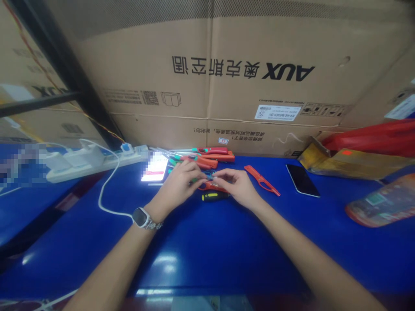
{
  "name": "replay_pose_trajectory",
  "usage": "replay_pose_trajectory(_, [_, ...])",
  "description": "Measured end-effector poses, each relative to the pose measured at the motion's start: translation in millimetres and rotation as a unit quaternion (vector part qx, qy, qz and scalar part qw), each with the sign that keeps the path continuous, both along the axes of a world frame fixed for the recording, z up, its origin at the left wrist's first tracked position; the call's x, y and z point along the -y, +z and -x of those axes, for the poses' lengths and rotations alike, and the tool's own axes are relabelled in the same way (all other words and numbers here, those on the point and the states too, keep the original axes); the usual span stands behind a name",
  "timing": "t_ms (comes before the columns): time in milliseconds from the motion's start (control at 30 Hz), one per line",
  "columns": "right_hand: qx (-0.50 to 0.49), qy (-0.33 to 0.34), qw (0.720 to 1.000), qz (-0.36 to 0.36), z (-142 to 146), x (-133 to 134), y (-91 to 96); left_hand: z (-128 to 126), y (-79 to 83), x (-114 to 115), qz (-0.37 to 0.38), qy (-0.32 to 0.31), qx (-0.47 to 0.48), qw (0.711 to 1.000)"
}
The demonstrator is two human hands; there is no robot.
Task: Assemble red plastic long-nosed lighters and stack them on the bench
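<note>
My left hand (181, 183), with a watch on its wrist, and my right hand (236, 185) meet over the blue table (207, 246). Both are closed in a pinch on a small bluish part (209, 175) held between the fingertips; I cannot make out what it is. Just under the hands lie a black-and-yellow screwdriver handle (214, 196) and an orange-red tool (212, 186). Behind them is a row of red-handled screwdrivers (210, 157). A lit phone (154, 169) lies beside my left hand.
A red plastic comb-like tool (262, 180) and a dark phone (302, 179) lie to the right. A white power strip (87, 162) with a white cable (105, 190) sits at left. A large cardboard box (227, 73) stands behind. Bags and a packet (379, 205) fill the right.
</note>
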State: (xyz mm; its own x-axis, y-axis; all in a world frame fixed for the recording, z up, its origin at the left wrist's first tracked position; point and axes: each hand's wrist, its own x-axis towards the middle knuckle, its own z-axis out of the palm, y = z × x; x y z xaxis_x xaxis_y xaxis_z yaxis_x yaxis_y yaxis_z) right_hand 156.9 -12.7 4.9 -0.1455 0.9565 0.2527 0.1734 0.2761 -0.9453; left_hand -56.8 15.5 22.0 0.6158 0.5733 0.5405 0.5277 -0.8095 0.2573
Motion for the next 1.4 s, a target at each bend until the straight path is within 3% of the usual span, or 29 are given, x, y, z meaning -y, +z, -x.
replay_pose_trajectory(167, [0.172, 0.007, 0.981, -0.086, -7.4, 2.9, 1.4, -1.0, -0.4, 2.1, 0.018, -0.004, -0.021, 1.000])
replay_pose_trajectory(300, [0.254, -0.007, 0.955, -0.154, -7.9, -0.2, -2.1, -1.5, -1.8, 2.4, 0.038, 0.013, -0.023, 0.999])
replay_pose_trajectory(500, [0.194, -0.048, 0.973, -0.117, -11.3, -4.3, -7.7, 10.8, -3.6, -6.2, 0.100, 0.041, -0.006, 0.994])
replay_pose_trajectory(667, [0.190, -0.014, 0.976, -0.108, -8.7, -3.1, -13.2, 22.7, -9.9, -16.6, 0.074, 0.042, -0.032, 0.996])
replay_pose_trajectory(900, [0.171, -0.010, 0.980, -0.104, -8.4, -4.8, -16.9, 18.8, -10.8, -27.4, 0.135, 0.066, -0.061, 0.987])
replay_pose_trajectory(1100, [0.172, -0.013, 0.980, -0.102, -10.0, -5.3, -15.5, 2.7, -8.2, -42.0, 0.108, 0.088, -0.064, 0.988])
replay_pose_trajectory(1233, [0.197, -0.013, 0.975, -0.106, -12.7, -6.7, -15.6, -0.3, -11.0, -51.2, 0.101, 0.062, -0.050, 0.992])
replay_pose_trajectory(1400, [0.248, 0.003, 0.961, -0.124, -15.4, -6.5, -12.8, 7.2, -8.9, -42.2, 0.082, 0.064, 0.029, 0.994])
